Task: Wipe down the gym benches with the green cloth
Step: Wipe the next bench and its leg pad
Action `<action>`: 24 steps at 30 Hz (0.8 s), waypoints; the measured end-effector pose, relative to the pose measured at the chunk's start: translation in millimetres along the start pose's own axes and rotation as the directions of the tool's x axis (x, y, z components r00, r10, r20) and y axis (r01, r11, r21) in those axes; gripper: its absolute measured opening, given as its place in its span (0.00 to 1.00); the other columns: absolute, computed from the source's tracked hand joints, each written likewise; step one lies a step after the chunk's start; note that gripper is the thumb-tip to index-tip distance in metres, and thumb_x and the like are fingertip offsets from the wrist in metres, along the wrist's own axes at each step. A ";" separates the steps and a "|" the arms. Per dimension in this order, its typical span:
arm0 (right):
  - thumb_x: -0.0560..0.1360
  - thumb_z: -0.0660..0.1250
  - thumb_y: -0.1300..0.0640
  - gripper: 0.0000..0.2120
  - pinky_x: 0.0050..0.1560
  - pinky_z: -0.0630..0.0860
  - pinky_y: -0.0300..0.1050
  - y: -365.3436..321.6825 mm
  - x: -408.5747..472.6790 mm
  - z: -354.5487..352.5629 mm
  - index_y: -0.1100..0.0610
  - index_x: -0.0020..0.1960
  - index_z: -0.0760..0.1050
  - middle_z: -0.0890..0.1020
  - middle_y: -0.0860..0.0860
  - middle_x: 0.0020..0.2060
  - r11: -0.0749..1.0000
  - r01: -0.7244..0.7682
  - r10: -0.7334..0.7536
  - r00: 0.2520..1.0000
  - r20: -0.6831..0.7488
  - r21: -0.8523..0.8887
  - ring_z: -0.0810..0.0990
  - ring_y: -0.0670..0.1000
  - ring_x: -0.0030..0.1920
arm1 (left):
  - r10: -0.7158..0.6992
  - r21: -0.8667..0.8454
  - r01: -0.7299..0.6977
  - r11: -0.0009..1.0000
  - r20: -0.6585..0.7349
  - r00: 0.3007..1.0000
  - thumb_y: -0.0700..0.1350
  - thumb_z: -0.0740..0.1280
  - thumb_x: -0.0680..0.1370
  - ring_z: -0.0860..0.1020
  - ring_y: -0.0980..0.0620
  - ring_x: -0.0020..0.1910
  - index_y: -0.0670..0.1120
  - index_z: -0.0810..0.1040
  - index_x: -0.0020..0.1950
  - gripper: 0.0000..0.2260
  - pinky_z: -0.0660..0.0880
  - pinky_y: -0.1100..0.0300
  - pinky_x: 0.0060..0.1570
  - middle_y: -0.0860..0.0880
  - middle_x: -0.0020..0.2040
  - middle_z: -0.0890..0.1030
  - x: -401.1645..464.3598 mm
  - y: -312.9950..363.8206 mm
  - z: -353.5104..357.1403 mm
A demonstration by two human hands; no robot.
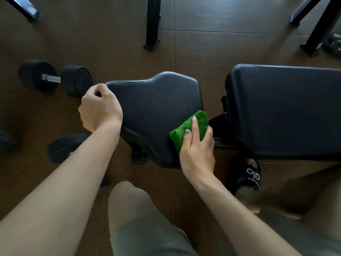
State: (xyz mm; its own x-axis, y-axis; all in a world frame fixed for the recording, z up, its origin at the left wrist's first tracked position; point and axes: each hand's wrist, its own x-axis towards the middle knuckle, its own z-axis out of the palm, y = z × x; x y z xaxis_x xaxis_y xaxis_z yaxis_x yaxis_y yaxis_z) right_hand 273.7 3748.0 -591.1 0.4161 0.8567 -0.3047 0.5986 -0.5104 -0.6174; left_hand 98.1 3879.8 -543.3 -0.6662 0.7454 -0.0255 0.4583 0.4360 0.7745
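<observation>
While gripped at both hands' reach: seat pad, left hand; fuzzy green cloth, right hand.

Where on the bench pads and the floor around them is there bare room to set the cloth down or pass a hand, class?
Free: the middle of the seat pad, between the left hand and the green cloth under the right hand; all the visible back pad; the floor beyond the seat. Crowded: floor left of the seat, with the dumbbell; the hinge gap between the pads.
</observation>
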 end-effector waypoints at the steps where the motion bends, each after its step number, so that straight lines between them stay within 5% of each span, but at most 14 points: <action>1: 0.86 0.45 0.42 0.26 0.75 0.60 0.59 -3.3 13.6 -0.2 0.39 0.83 0.49 0.50 0.53 0.82 1.000 0.000 0.000 1.000 -0.010 -0.001 0.53 0.58 0.80 | 0.001 -0.004 -0.001 1.000 0.004 1.000 0.55 0.54 0.83 0.80 0.53 0.47 0.53 0.84 0.55 0.19 0.74 0.58 0.46 0.53 0.47 0.83 -0.4 0.0 -0.1; 6: 0.86 0.44 0.42 0.25 0.73 0.63 0.60 -18.1 89.6 -7.5 0.39 0.83 0.50 0.57 0.56 0.80 0.997 -0.010 0.011 1.000 -0.007 0.078 0.63 0.61 0.76 | 0.001 0.005 -0.001 1.000 0.007 1.000 0.55 0.53 0.82 0.80 0.52 0.46 0.53 0.84 0.51 0.19 0.78 0.55 0.48 0.53 0.45 0.83 0.2 0.3 -0.5; 11: 0.86 0.48 0.42 0.26 0.73 0.64 0.55 6.2 49.3 -3.9 0.40 0.83 0.52 0.61 0.55 0.77 0.987 -0.003 0.005 1.000 -0.013 0.159 0.67 0.60 0.75 | -0.001 0.005 0.001 1.000 -0.010 1.000 0.56 0.53 0.81 0.81 0.51 0.48 0.53 0.84 0.54 0.20 0.79 0.54 0.50 0.52 0.48 0.84 1.1 -0.8 0.1; 14: 0.87 0.48 0.43 0.26 0.69 0.65 0.50 22.8 -1.1 3.8 0.40 0.83 0.51 0.61 0.51 0.76 0.983 0.050 -0.043 0.998 -0.047 0.179 0.65 0.55 0.75 | -0.010 0.013 0.010 1.000 -0.004 1.000 0.56 0.53 0.81 0.81 0.52 0.48 0.53 0.84 0.55 0.20 0.79 0.55 0.49 0.52 0.49 0.84 0.5 0.1 -0.4; 18: 0.86 0.46 0.43 0.26 0.78 0.61 0.55 27.2 -32.6 16.8 0.44 0.84 0.54 0.55 0.50 0.81 0.981 0.129 -0.107 0.983 -0.151 0.143 0.56 0.52 0.80 | 0.003 0.020 -0.003 1.000 0.008 1.000 0.55 0.53 0.82 0.81 0.52 0.49 0.53 0.84 0.56 0.20 0.75 0.58 0.45 0.51 0.50 0.85 1.3 0.0 -1.0; 21: 0.86 0.47 0.44 0.26 0.80 0.55 0.62 6.1 -45.8 30.4 0.45 0.83 0.58 0.56 0.57 0.82 0.935 0.324 -0.344 0.928 -0.144 -0.142 0.52 0.58 0.83 | 0.008 0.026 -0.008 1.000 0.003 1.000 0.55 0.53 0.82 0.81 0.51 0.50 0.54 0.84 0.57 0.19 0.76 0.56 0.47 0.52 0.51 0.84 2.8 -1.3 -0.2; 24: 0.86 0.49 0.45 0.25 0.81 0.48 0.64 -36.2 -44.1 51.1 0.44 0.83 0.57 0.55 0.58 0.83 0.697 0.634 -0.662 0.749 0.040 -0.336 0.50 0.62 0.83 | -0.003 0.034 0.003 0.999 0.011 1.000 0.55 0.54 0.82 0.80 0.49 0.50 0.52 0.84 0.54 0.18 0.74 0.56 0.46 0.51 0.49 0.84 5.7 -2.1 0.1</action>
State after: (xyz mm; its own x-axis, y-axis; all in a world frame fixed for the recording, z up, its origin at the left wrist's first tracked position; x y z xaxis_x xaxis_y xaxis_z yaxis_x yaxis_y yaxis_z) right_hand 198.7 3732.5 -592.4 -0.1120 0.9821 0.1513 0.9109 0.1624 -0.3794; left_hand 93.4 3883.1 -545.2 -0.6609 0.7496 -0.0351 0.4759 0.4548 0.7528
